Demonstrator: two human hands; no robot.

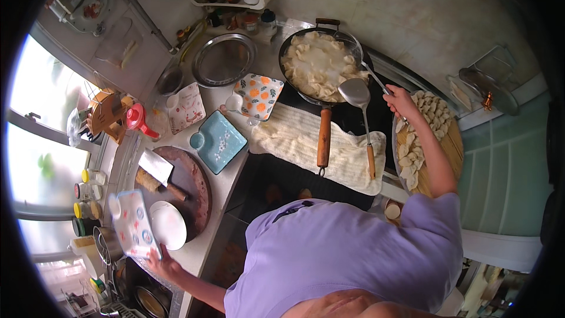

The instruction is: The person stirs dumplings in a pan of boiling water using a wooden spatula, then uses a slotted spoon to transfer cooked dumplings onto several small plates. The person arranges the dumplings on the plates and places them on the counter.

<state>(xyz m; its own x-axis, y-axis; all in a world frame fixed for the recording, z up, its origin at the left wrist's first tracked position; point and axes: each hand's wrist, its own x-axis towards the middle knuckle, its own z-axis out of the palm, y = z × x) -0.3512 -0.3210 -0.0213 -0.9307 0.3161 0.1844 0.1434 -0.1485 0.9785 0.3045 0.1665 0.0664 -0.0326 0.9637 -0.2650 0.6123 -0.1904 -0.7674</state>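
Observation:
My right hand (401,100) grips the handle of a wire skimmer (351,44), whose basket rests at the right edge of a wok (324,105) full of dumplings (315,64) in cloudy liquid. A metal spatula (354,92) lies with its head at the wok's rim and its wooden handle on a cream towel (287,134). At the lower left my left hand (162,265) holds a patterned rectangular plate (134,225) by its near end, beside a white bowl (168,225). Uncooked dumplings (430,112) cover part of a round wooden board (450,159) beyond my right hand.
A cleaver (156,166) and a brush-like thing (148,180) lie on a round chopping board (201,190). Farther up the counter are a blue dish (223,143), an orange-patterned dish (260,97), a rabbit-patterned dish (186,108) and a round metal tray (224,59). Jars (88,192) line the window side.

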